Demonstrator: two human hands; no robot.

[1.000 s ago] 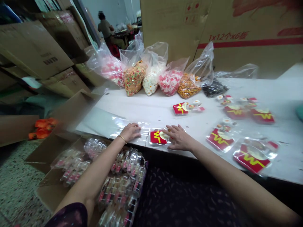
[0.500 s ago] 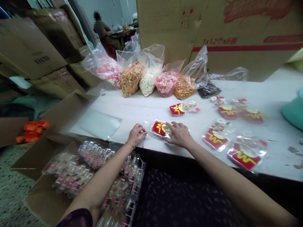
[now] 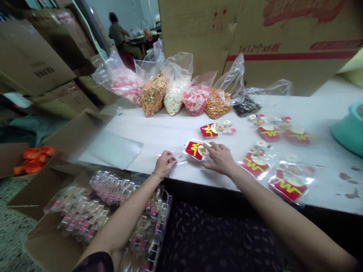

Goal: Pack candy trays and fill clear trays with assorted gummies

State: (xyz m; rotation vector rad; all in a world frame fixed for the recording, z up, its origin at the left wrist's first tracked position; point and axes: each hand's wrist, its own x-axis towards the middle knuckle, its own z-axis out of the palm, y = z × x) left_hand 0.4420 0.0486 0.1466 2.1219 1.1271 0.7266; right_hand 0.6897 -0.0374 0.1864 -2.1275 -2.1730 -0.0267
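Note:
A small clear plastic bag lies near the table's front edge with a red fries-box piece [image 3: 194, 150] inside, marked with a yellow zigzag and a pale curved top. My left hand [image 3: 165, 164], wearing a thin gold bracelet, is closed in a pinch on the clear bag's left end [image 3: 181, 160]. At the bag's other end, my right hand [image 3: 221, 158] grips it, index finger over the top and thumb at the near side. My right fingers partly cover the small pieces there. Similar packs lie around: one behind [image 3: 209, 130], several to the right [image 3: 287, 185].
Filled plastic bags of small pieces [image 3: 154, 94] line the table's back, before a large carton [image 3: 198, 37]. Clear sheets [image 3: 116, 149] lie left. Below, an open box [image 3: 48, 245] holds rows of finished packs [image 3: 113, 189]. A teal basin [image 3: 348, 128] stands right; a person sits far back.
The bag with the red piece has shifted slightly right and turned along with my right hand. Clear plastic now shows stretched between my left fingers and the piece. The view has swung slightly right.

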